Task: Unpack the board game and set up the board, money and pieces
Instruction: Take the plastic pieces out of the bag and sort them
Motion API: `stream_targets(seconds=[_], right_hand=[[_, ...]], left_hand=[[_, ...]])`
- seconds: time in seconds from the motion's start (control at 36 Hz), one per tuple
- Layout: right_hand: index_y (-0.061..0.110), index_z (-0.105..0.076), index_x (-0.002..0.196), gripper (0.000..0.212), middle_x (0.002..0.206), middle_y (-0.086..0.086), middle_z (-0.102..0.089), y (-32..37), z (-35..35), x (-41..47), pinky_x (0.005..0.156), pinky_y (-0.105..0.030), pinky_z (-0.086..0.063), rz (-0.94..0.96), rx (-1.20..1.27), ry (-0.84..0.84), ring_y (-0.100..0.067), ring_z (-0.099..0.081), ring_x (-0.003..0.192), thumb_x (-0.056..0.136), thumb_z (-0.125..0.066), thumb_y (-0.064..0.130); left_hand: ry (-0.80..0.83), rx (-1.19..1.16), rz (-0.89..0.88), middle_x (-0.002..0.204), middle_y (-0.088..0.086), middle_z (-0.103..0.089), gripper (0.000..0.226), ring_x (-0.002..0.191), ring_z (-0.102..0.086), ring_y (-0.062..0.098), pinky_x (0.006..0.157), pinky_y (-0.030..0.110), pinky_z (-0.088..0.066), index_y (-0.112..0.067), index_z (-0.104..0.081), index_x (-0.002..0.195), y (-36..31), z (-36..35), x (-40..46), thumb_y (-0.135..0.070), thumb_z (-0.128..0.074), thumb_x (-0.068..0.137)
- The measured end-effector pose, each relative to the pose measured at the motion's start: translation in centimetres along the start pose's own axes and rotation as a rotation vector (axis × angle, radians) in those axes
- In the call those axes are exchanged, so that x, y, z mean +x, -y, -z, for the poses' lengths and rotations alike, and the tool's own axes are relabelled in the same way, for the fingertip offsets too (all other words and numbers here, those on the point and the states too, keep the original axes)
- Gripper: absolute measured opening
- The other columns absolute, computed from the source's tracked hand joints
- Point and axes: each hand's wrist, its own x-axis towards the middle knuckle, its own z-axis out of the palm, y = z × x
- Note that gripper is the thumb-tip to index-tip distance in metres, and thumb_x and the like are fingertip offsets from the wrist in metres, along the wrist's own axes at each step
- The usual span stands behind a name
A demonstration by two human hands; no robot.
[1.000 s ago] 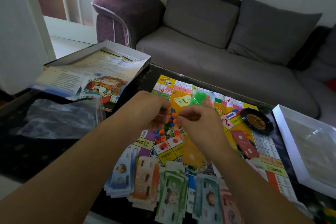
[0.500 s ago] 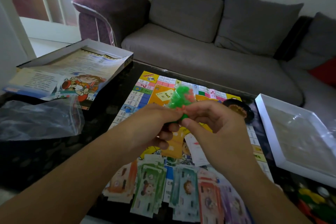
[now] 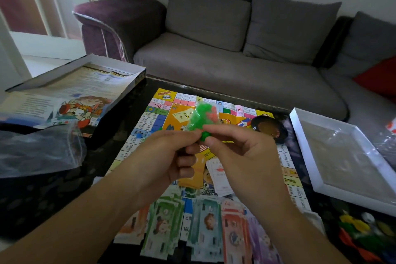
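A small clear bag of green and orange pieces [image 3: 202, 117] is held up over the game board [image 3: 162, 111]. My left hand [image 3: 165, 156] and my right hand [image 3: 240, 152] both pinch its lower end between thumb and fingers. The colourful board lies flat on the dark table. Stacks of paper money [image 3: 205, 225] in several colours lie fanned along the board's near edge. Orange and white cards [image 3: 218, 173] rest on the board under my hands. A black roulette wheel [image 3: 269, 128] sits at the board's far right.
The box lid [image 3: 90, 64] with a rules sheet [image 3: 70, 100] lies at the left. An empty plastic bag [image 3: 36, 152] sits in front of it. The white box tray [image 3: 304, 135] stands at the right. Loose coloured pieces [image 3: 360, 233] lie at the near right. A grey sofa [image 3: 235, 64] runs behind the table.
My hands have lifted the bag of pieces up from the board. The small orange pieces seen under my hands a second ago are hidden. The view has shifted right.
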Motion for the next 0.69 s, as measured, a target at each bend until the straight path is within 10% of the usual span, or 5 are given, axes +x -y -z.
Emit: stream_targets(seconds=[0.69], right_hand=[[0.028,-0.083,0.106,0.027,0.099,0.016,-0.079,-0.5,-0.3,-0.1,0.089,-0.035,-0.061,0.121,-0.135,-0.05,-0.011,-0.075,0.099,0.088,-0.082,0.007]], left_hand=[[0.009,-0.001,-0.002,0.065,-0.002,-0.033,0.03,0.055,-0.023,0.012,0.047,0.023,-0.025,-0.017,-0.063,0.065,-0.4,0.1,-0.6,-0.015,-0.066,0.095]])
